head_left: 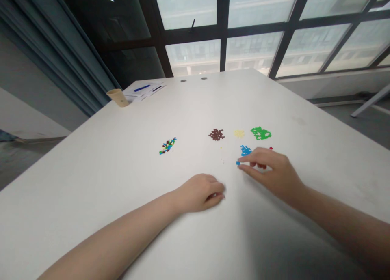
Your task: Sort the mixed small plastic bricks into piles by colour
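Piece [238, 162], blue, between tips of right fingers [250, 171]

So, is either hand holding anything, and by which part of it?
The right hand pinches a small blue piece by its right edge as pictured. Whether the curled left hand holds anything cannot be told.
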Tool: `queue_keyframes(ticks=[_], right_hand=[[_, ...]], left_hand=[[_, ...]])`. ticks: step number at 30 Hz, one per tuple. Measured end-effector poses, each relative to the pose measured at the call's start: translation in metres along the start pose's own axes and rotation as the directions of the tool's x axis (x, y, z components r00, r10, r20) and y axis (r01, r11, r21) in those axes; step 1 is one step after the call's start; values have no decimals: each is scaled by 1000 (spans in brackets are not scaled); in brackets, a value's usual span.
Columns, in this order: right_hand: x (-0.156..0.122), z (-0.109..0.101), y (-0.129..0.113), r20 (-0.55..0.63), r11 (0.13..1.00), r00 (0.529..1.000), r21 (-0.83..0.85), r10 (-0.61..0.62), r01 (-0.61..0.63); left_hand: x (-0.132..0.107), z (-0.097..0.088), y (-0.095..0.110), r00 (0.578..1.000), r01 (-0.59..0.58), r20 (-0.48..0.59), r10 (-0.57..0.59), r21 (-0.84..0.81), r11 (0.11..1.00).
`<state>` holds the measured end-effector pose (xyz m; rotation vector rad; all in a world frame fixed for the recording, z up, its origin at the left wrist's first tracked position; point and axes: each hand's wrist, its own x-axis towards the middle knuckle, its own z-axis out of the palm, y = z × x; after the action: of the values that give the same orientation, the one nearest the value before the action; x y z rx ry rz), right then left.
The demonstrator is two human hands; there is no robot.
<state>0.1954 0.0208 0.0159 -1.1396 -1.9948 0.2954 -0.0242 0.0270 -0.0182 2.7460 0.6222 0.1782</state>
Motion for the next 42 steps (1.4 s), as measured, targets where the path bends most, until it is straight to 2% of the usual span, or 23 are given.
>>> queue_keyframes(ticks=[2, 5, 8, 11, 17, 23, 27, 29, 30, 32, 34, 35, 37, 38, 40, 42], right_hand=[[12, -10, 19, 76, 984, 986, -108, 151, -142], [21, -20, 51, 218, 921, 917, -285, 333, -267], [19, -21, 73, 303, 859, 842, -408, 447, -310], [16, -19, 80, 342, 839, 806, -445, 482, -313], [14, -17, 82, 313, 828, 808, -448, 499, -338], [13, -15, 78, 296, 793, 787, -490, 542, -362], [14, -17, 70, 281, 798, 811, -504, 513, -330], [14, -15, 62, 259, 812, 841, -497, 475, -305], [13, -13, 56, 248, 831, 864, -478, 438, -284], [8, -4, 43, 237, 892, 914, -396, 330, -219], [-2, 9, 28, 260, 950, 943, -285, 207, -130], [-8, 16, 22, 295, 968, 943, -238, 154, -84], [-18, 27, 11, 399, 985, 916, -170, 36, 36], [-22, 31, 7, 454, 986, 891, -141, -18, 92], [-27, 35, 2, 537, 981, 839, -95, -92, 168], [-27, 34, 1, 583, 979, 803, -67, -119, 193]], left_hand=[[0, 1, 0, 1000, 7, 6, -7, -13, 1000], [-1, 1, -1, 1000, 12, 11, -12, -14, 1000], [-1, 1, -1, 1000, 16, 16, -15, -10, 1000], [-1, 1, 0, 1000, 18, 15, -18, -15, 1000], [-1, 0, -1, 1000, 18, 13, -18, -24, 1000], [-1, -1, 0, 999, 29, 23, -28, -31, 999], [1, -2, 0, 999, 39, 18, -39, -16, 999], [1, -9, -6, 989, 143, -39, -141, 60, 988], [-1, -15, -11, 971, 230, -90, -220, 118, 966], [-7, -31, -28, 894, 436, -222, -388, 238, 868], [-19, -50, -49, 780, 621, -346, -522, 316, 718], [-26, -58, -60, 725, 687, -375, -577, 339, 643], [-40, -72, -81, 620, 783, -368, -693, 334, 524], [-47, -77, -89, 585, 809, -350, -732, 320, 493], [-55, -80, -102, 542, 835, -303, -784, 295, 464], [-57, -77, -108, 526, 843, -261, -809, 282, 457]])
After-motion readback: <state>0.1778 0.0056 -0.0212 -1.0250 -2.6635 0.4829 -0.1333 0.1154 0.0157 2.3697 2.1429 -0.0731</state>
